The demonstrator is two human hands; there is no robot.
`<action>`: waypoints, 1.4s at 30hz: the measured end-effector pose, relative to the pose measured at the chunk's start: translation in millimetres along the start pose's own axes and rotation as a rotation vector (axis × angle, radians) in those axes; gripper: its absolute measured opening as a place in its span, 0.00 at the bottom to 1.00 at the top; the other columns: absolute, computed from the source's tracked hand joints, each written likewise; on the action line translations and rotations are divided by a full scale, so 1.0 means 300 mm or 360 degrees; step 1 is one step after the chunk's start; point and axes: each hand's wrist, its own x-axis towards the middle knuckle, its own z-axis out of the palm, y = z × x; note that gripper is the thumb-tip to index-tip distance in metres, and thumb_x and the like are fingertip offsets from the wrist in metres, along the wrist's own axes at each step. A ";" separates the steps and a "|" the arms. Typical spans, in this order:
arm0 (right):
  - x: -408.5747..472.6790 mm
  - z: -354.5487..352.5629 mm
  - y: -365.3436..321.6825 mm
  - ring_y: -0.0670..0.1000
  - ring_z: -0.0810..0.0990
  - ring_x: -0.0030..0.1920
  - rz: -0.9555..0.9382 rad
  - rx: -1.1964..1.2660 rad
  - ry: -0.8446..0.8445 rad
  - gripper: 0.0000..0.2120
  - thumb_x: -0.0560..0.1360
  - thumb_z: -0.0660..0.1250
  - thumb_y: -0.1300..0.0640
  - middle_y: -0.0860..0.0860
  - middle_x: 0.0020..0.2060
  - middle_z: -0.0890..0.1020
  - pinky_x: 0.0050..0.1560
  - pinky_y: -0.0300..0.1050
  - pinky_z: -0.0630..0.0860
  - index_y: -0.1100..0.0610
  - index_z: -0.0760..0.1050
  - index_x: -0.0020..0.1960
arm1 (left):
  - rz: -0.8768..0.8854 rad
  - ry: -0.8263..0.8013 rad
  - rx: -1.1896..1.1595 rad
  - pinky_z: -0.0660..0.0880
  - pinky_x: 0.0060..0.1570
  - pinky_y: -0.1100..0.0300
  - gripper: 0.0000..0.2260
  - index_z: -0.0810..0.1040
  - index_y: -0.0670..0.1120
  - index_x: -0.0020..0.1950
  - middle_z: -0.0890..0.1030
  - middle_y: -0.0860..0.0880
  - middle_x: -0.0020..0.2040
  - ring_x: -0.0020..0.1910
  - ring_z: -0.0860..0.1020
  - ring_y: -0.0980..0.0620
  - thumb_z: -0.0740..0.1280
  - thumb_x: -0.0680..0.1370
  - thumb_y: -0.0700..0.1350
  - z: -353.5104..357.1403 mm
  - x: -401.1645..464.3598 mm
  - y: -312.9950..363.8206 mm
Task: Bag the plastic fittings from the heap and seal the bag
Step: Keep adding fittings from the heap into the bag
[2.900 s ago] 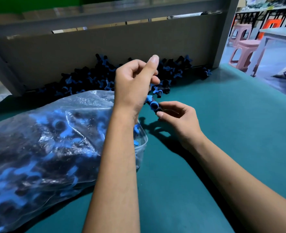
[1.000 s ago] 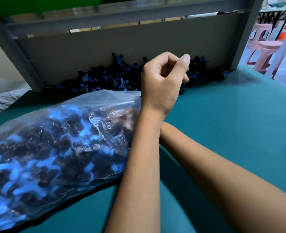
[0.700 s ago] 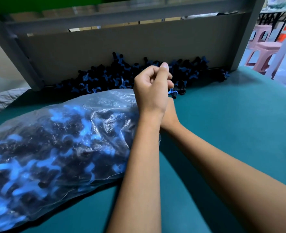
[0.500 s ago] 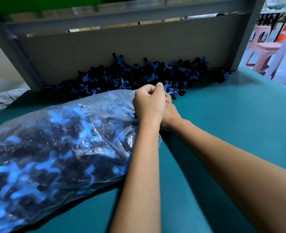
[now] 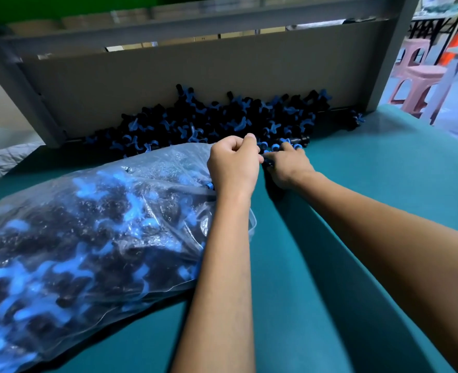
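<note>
Right hand (image 5: 287,168) — perhaps touching heap (image 5: 222,119)

- My left hand (image 5: 233,165) sits just above the middle of the frame, fingers curled into a fist, thumb on top; what it pinches I cannot tell.
- My right hand (image 5: 288,164) lies just right of it, knuckles up, fingers reaching away from me.
- Both bare forearms run in from the lower edge, the right from the lower right corner.
</note>
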 end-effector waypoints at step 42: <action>-0.378 0.020 0.108 0.46 0.70 0.30 0.0170 0.2978 0.0404 0.03 0.76 0.73 0.60 0.52 0.34 0.77 0.32 0.37 0.69 0.59 0.84 0.48 | 0.0082 -0.0484 0.0493 0.81 0.43 0.53 0.09 0.86 0.45 0.42 0.85 0.42 0.38 0.37 0.82 0.46 0.83 0.68 0.44 0.017 -0.010 -0.054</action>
